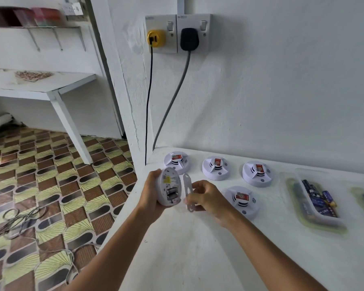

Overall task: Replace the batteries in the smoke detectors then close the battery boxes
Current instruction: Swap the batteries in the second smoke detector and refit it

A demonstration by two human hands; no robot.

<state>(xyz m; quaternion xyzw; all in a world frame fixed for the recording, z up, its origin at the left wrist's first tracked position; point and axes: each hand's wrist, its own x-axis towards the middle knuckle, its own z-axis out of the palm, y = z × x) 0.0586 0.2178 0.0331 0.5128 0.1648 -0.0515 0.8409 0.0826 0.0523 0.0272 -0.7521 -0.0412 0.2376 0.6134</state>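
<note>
Detector (169, 190) gripped left (153, 194), cover (188, 193) pinched right (206, 197).

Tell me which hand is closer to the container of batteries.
Right. The right hand, pinching the mounting plate, sits nearer the container of batteries; the left hand, holding the opened detector, is farther left.

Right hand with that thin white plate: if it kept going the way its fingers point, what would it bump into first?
Probably the opened smoke detector that the left hand holds; the right hand points its plate leftward at it. Depth is unclear.

White counter (198, 248) with four smoke detectors (215, 168), battery tray (315, 222).
</note>
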